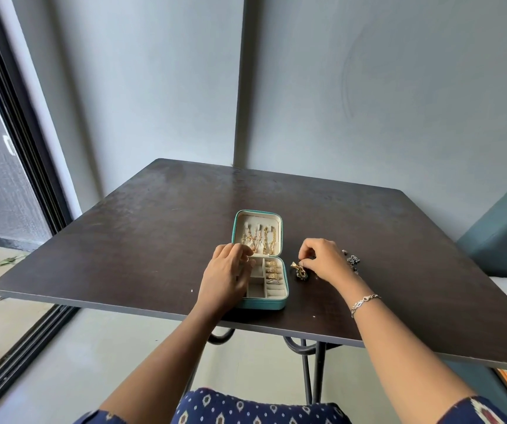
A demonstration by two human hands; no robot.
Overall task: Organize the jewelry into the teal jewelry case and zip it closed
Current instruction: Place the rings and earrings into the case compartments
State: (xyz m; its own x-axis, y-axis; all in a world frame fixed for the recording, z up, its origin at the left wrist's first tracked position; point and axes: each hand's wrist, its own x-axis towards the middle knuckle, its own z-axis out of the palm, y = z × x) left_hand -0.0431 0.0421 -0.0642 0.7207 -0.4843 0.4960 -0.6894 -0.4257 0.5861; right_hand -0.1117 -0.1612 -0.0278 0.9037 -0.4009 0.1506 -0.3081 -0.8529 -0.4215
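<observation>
Teal jewelry case (261, 303) open flat; gold-dark earrings (298, 270) just beside.

The teal jewelry case (261, 304) has a smooth, faintly glossy leather-like shell and a matt, velvety-looking cream lining (255, 290), against which the gold chains (258, 240) and gold rings (272, 269) show as shiny metal. The tabletop (154, 224) is a dark brown wood-look board, mostly matt with pale scuffed patches, on dark metal legs (319, 368). The gold-and-dark jewelry piece (298, 270) glints like metal, the bracelet (363, 302) is silvery metal links, and the navy garment (246, 408) is printed matt cloth.
</observation>
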